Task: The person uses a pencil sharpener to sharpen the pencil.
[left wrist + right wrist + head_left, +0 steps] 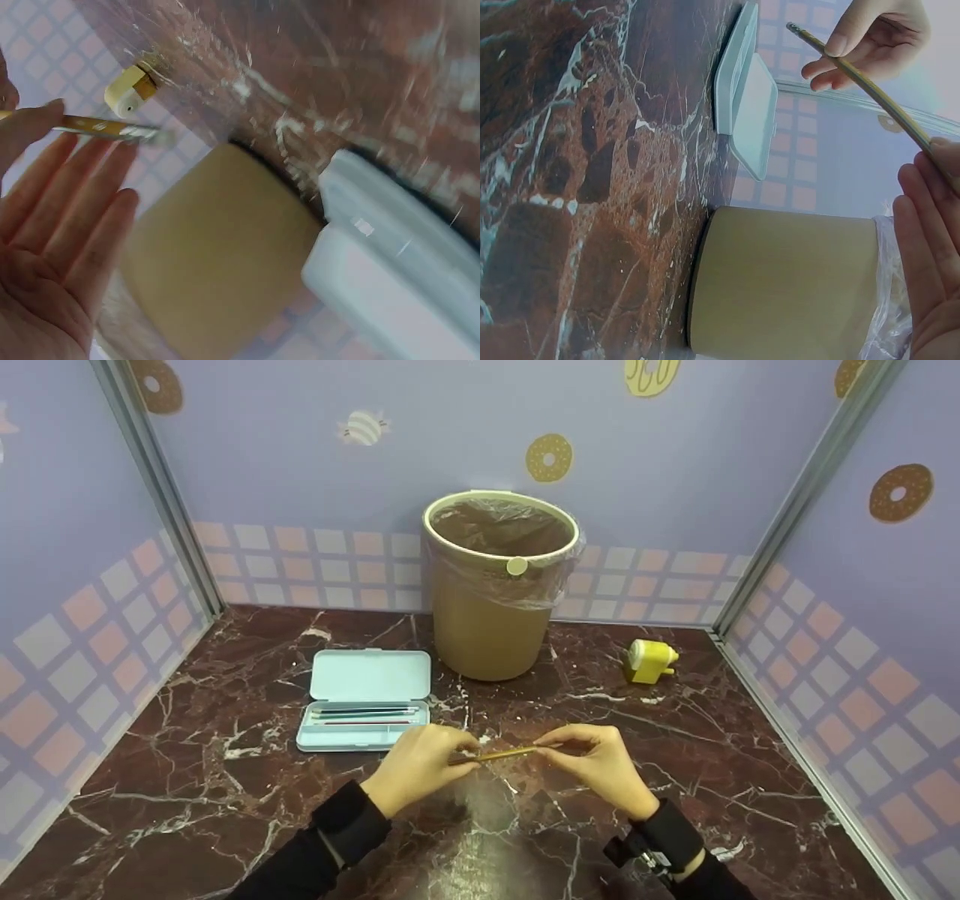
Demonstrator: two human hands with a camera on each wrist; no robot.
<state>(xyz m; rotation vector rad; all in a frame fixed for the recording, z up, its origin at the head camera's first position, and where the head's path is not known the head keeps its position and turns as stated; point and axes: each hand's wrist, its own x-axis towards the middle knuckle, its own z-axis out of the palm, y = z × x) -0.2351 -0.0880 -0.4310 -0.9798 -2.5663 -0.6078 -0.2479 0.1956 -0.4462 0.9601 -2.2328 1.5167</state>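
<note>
One pencil, end hidden by right hand

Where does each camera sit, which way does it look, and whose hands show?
Head: worn on the head, facing forward and down; the person's left hand, right hand and black fabric sleeves show.
Left wrist: worn there, facing past the left hand toward a round brown plastic bin.
Right wrist: worn there, facing the bin; both hands show.
Both wrist views share the bin, slim yellow pencil and light-blue rectangular plastic case.
</note>
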